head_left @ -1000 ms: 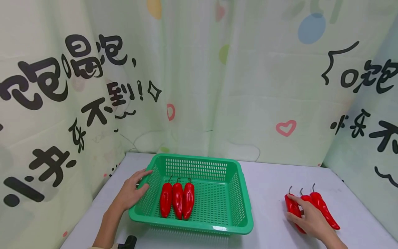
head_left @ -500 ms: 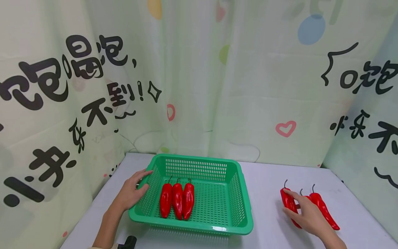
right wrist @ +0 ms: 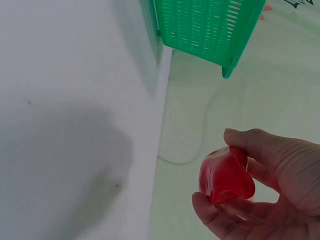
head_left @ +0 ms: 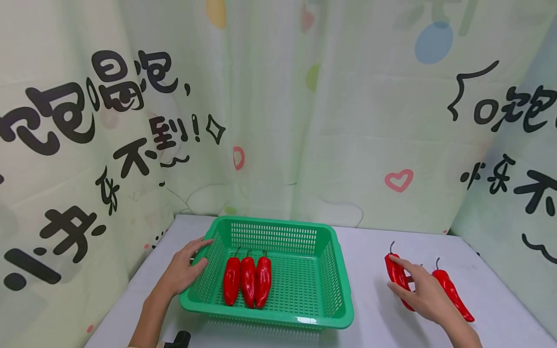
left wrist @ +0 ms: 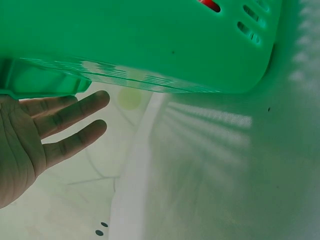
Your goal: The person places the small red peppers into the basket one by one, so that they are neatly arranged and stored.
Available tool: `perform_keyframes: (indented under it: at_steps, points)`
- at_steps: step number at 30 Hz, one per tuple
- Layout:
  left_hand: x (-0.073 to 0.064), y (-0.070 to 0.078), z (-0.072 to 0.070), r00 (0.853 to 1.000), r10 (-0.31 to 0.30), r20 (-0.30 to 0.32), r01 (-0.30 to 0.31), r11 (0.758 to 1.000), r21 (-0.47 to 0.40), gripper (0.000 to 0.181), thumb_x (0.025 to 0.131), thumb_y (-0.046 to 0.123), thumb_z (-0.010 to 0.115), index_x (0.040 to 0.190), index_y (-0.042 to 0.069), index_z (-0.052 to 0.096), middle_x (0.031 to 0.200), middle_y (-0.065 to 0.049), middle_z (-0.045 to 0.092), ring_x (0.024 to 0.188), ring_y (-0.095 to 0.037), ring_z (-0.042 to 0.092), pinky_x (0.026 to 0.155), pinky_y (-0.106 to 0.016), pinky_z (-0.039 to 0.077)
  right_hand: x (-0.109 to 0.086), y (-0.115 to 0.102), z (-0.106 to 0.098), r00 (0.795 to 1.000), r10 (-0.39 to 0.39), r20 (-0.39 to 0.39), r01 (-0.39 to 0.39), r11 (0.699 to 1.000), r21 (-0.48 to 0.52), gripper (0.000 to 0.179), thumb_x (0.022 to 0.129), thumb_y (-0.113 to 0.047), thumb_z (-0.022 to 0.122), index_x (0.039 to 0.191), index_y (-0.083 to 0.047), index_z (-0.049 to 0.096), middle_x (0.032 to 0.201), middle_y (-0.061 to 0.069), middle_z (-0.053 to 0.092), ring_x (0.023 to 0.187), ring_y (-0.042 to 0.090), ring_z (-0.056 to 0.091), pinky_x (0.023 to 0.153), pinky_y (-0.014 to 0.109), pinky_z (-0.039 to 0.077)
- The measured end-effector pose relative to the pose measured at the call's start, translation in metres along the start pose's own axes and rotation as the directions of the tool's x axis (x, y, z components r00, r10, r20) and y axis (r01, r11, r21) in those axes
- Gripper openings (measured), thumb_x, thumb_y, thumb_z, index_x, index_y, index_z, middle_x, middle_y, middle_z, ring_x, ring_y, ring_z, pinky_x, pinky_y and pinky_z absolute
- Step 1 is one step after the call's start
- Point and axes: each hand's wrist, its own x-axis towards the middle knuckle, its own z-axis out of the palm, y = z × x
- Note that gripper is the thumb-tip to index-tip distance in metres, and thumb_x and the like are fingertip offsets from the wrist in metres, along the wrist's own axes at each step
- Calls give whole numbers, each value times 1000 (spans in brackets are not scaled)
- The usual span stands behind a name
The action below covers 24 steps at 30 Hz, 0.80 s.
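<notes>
My right hand [head_left: 424,295] pinches a red chili pepper [head_left: 397,274] between thumb and fingers, lifted above the table to the right of the basket. In the right wrist view the held pepper [right wrist: 225,176] shows end-on. My left hand [head_left: 184,268] rests at the left rim of the green plastic basket [head_left: 304,319]; in the left wrist view this hand [left wrist: 50,127] has straight, spread fingers beside the rim. Three red peppers [head_left: 248,282] lie side by side in the basket's left half. Another pepper [head_left: 453,296] lies right of my right hand; one more is mostly hidden behind that hand.
The white table [head_left: 365,270] carries the basket and the loose peppers. A printed curtain [head_left: 339,145] stands close behind the table's back edge and along both sides. A black object [head_left: 180,338] shows near my left forearm.
My right hand has lifted the pepper and moved it left and up, away from the other two on the table. The left hand and the basket have stayed in place.
</notes>
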Motion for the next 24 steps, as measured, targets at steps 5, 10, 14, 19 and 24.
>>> perform_keyframes:
  at_steps: [5,10,14,19,24]
  points:
    - [0,0,0,1000,2,2,-2,1000,-5,46,96,3,57,142,0,57,152,-28,46,121,-41,59,91,-50,53,0,-8,-2,1000,-16,-14,16,1000,1,86,79,-28,87,148,0,44,124,33,55,104,46,58,62,40,60]
    - [0,0,0,1000,-4,6,4,1000,1,46,96,3,57,142,0,57,152,-29,46,121,-41,60,91,-50,54,2,-16,-5,1000,-23,-16,23,1000,8,85,80,-30,86,148,-1,44,124,32,56,105,45,58,62,40,60]
    - [0,0,0,1000,-10,8,10,1000,2,46,96,3,57,143,0,57,152,-29,46,121,-41,60,92,-50,54,3,-23,-5,1000,-29,-10,29,999,26,86,80,-32,85,150,-3,44,126,31,55,107,47,57,62,40,60]
    - [0,-1,0,1000,-3,4,3,1000,0,46,96,3,57,142,0,57,151,-29,46,121,-41,59,92,-51,54,4,-30,-5,999,-44,-21,44,998,40,87,79,-31,87,150,-3,44,127,31,55,108,47,58,62,40,60]
    - [0,0,0,1000,-2,2,2,1000,2,46,96,4,57,142,0,58,151,-29,46,121,-42,59,92,-52,54,6,-38,-5,996,-80,-48,83,995,56,84,80,-29,86,149,-4,45,127,30,55,108,46,58,62,39,60]
